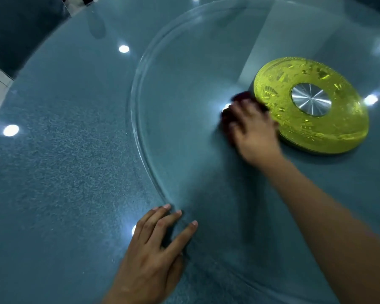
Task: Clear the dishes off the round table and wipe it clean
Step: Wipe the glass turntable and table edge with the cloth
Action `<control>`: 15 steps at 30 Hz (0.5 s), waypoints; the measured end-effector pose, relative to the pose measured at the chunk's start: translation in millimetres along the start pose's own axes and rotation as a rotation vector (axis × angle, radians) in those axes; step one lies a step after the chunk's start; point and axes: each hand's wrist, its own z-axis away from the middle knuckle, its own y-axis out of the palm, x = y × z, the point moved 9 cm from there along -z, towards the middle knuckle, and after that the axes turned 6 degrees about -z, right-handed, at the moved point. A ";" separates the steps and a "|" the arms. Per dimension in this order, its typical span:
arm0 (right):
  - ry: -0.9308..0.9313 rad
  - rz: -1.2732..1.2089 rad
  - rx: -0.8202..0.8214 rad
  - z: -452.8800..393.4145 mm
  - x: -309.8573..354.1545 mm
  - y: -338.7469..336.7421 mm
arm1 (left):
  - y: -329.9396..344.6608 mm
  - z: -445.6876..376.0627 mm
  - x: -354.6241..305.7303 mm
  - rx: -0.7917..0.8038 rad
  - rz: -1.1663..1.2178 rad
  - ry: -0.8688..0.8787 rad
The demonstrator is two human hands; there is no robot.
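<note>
Pressing a dark cloth flat, right hand reaches out; left hand rests spread on glass turntable.

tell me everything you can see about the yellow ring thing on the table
The yellow ring is a translucent, glossy disc, glass or plastic by its look, with bubbly gold flecks and a brushed silver metal hub at its centre. It lies flat under the clear glass turntable. The right hand presses a dark cloth on the glass beside its near-left edge.

Right hand blurred, mostly hiding dark cloth.
</note>
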 end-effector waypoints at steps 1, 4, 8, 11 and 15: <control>0.237 0.031 -0.042 -2.4 -51.1 -15.9 | 0.5 -2.5 -0.7 0.003 0.017 0.006; 0.731 0.001 -0.077 7.6 -125.5 -37.7 | -0.4 -12.2 6.5 0.005 0.053 -0.017; 0.498 0.023 -0.053 -37.2 -48.8 -9.3 | -1.7 -32.4 19.6 0.012 0.032 -0.046; 0.049 0.014 0.063 -56.2 68.1 26.3 | -0.4 -45.6 23.5 0.025 0.001 -0.067; -0.214 -0.074 0.170 -34.1 112.7 37.9 | 2.8 -61.8 26.6 0.030 0.007 -0.095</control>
